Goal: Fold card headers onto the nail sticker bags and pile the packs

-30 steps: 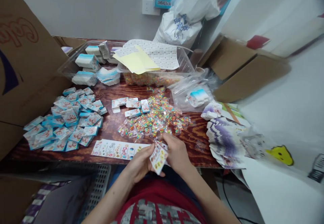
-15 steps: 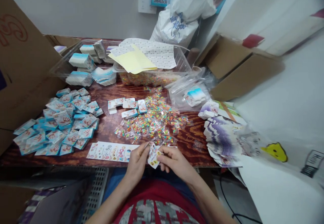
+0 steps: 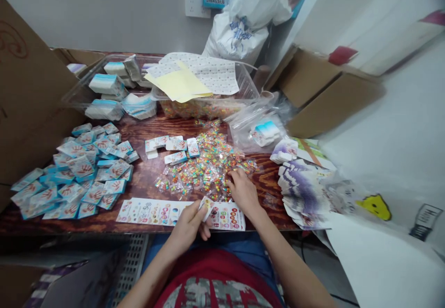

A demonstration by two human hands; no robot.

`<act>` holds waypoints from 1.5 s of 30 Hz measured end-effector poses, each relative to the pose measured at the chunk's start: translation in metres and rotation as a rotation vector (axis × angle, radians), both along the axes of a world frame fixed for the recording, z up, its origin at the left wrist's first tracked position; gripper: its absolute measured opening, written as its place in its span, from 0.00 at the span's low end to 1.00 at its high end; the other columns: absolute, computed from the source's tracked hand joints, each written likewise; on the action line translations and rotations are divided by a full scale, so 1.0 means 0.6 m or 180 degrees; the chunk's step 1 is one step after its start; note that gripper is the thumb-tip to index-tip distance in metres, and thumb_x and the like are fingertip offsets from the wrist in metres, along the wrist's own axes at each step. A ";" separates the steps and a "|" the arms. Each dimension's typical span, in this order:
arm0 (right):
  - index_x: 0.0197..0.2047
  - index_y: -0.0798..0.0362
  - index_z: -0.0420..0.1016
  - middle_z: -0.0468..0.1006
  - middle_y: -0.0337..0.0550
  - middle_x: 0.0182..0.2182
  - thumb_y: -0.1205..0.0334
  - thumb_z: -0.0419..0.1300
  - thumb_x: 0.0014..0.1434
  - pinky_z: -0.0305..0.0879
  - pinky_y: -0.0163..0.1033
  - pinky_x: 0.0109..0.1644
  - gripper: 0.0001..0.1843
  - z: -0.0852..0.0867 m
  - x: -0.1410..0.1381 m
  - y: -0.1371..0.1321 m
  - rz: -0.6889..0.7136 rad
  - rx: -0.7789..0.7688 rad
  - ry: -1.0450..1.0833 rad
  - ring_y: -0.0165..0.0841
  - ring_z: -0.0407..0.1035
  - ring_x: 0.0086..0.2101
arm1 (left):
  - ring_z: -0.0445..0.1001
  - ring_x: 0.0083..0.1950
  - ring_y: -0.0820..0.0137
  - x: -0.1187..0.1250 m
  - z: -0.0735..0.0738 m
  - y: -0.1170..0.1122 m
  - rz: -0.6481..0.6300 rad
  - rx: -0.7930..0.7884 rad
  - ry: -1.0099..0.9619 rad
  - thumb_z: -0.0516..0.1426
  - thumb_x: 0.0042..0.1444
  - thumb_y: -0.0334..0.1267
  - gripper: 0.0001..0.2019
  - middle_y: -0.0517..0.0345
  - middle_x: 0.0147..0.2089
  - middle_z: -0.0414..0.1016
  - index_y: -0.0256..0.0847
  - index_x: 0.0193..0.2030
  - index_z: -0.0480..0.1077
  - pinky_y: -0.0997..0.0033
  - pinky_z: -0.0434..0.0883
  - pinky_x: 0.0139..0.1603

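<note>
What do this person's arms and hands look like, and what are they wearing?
The left hand and right hand are bare, with no gloves or watch visible. The forearms are bare too. Below them show a red T-shirt with a grey print and blue trousers.

Cramped packing workroom, wooden workbench (image 3: 142, 182), cardboard cartons (image 3: 323, 94), plastic tubs (image 3: 248, 83), piles of printed cards (image 3: 79, 169), printed sticker sheets (image 3: 153, 211)

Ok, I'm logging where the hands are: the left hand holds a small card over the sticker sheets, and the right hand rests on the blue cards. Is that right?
Not quite: the head view shows the right hand resting on the colourful packets, not the blue cards. The left hand does hold a small card over the sticker sheets.
</note>
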State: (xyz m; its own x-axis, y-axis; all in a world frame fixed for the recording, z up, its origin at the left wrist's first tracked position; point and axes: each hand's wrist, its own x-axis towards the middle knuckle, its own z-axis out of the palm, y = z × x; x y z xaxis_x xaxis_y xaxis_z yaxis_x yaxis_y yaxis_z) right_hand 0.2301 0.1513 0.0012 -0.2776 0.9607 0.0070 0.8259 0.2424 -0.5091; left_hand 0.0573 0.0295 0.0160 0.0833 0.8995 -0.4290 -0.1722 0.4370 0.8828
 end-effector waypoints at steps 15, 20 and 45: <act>0.26 0.52 0.64 0.69 0.41 0.33 0.72 0.57 0.55 0.57 0.37 0.36 0.09 -0.008 0.014 0.030 0.0486 -0.0338 -0.0056 0.34 0.66 0.34 | 0.66 0.18 0.76 -0.030 0.002 0.025 0.0236 -0.0028 -0.0156 0.56 0.54 0.60 0.23 0.64 0.18 0.68 0.39 0.30 0.64 0.78 0.64 0.21; 0.30 0.50 0.65 0.68 0.35 0.24 0.60 0.62 0.52 0.59 0.35 0.27 0.08 0.036 0.012 0.021 -0.0119 -0.1088 0.1964 0.30 0.63 0.23 | 0.64 0.18 0.76 -0.032 0.004 0.029 0.0164 0.0013 -0.0079 0.55 0.56 0.58 0.21 0.64 0.18 0.66 0.39 0.29 0.63 0.79 0.62 0.20; 0.27 0.53 0.69 0.75 0.42 0.41 0.63 0.62 0.49 0.60 0.33 0.34 0.05 0.060 -0.138 0.170 0.1229 -0.1532 0.2071 0.30 0.67 0.33 | 0.74 0.38 0.67 -0.097 0.002 0.091 0.0922 0.0307 0.0540 0.61 0.52 0.48 0.22 0.52 0.42 0.77 0.39 0.50 0.69 0.69 0.70 0.39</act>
State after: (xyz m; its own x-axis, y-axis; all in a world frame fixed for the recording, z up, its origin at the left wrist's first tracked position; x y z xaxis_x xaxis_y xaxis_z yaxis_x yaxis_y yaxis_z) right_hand 0.1475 0.2530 0.0373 -0.6637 0.7408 -0.1037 0.2435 0.0829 -0.9663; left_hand -0.0009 0.0843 0.0173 -0.2465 0.9125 -0.3266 -0.1240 0.3045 0.9444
